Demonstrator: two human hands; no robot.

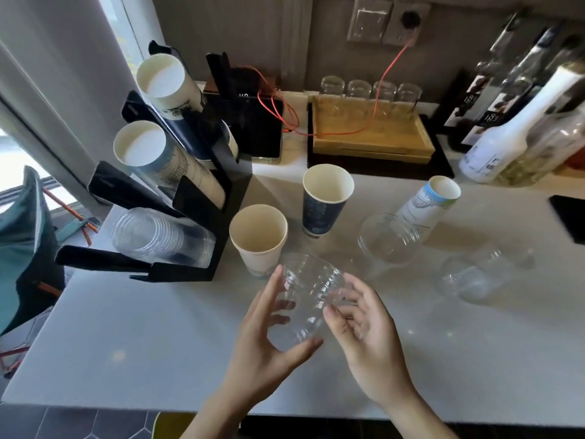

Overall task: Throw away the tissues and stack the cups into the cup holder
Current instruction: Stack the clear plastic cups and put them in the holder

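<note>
Clear plastic cup (308, 299) sits tilted between both hands above the near part of the white tabletop (126, 343), its mouth turned up and away toward the holder. Left hand (269, 340) wraps it from the left, fingers spread along the side and thumb under the base, the grip closed on the cup. Right hand (364, 337) touches the other side with curled fingertips, its grip loosely half open around the wall. Just beyond stand a white paper cup (258, 239) and a dark blue paper cup (324, 201), both upright. To the right are another clear cup (387, 240), a pale printed paper cup (425, 205) leaning, and a clear cup on its side (474, 277). At the left, the black cup holder (202, 198) carries sloping stacks of paper and clear cups.
</note>
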